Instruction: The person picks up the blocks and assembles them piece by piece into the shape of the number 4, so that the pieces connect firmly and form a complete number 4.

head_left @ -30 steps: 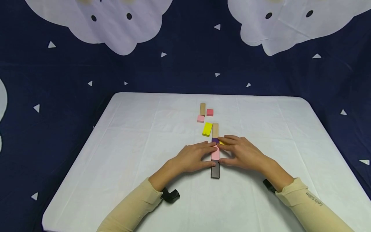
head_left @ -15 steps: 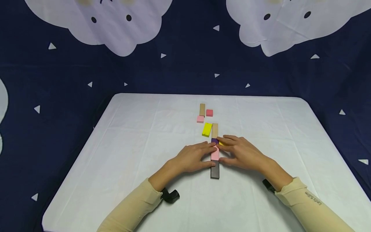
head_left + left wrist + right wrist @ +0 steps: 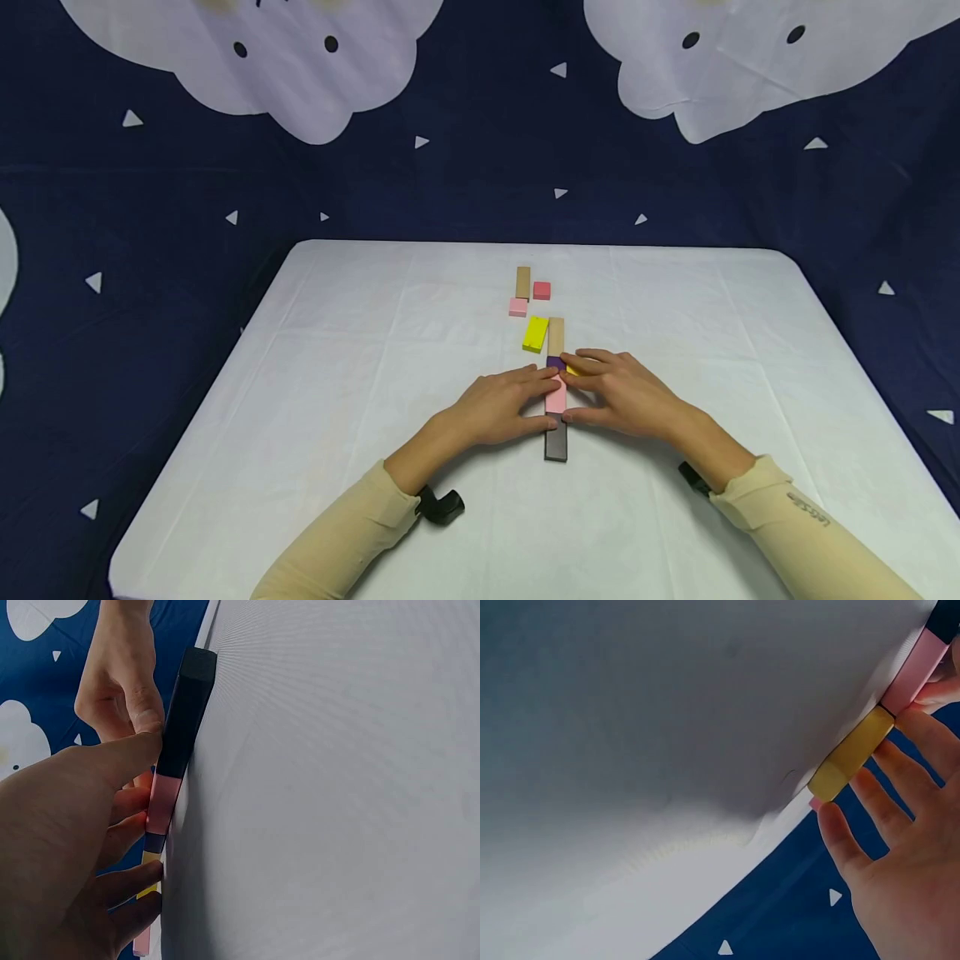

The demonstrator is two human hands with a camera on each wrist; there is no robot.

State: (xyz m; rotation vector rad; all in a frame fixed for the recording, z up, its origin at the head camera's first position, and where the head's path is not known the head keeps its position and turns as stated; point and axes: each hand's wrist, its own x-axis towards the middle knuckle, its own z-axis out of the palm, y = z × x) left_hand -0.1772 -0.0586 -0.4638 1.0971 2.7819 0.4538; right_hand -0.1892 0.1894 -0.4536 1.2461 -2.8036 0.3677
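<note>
A straight row of blocks runs down the middle of the table: a light wooden block [image 3: 556,337], a purple block [image 3: 553,363], a pink block [image 3: 556,396] and a dark grey block [image 3: 556,446]. From the left, my left hand [image 3: 491,408] touches the row, fingertips by the purple and pink blocks and thumb on the dark one. My right hand [image 3: 630,396] lies along the other side with fingers spread. In the right wrist view its fingertips are at a yellow block [image 3: 851,754], which is mostly hidden in the head view. Neither hand curls round a block.
Another yellow block [image 3: 536,334] lies tilted left of the row's far end. Farther back are a brown wooden block [image 3: 522,282], a small pink block [image 3: 518,307] and a red block [image 3: 542,291]. A white cloth covers the table [image 3: 360,350].
Almost nothing differs: both hands stay at the row, and the blocks keep their arrangement. The right thumb shifts very slightly towards the row.
</note>
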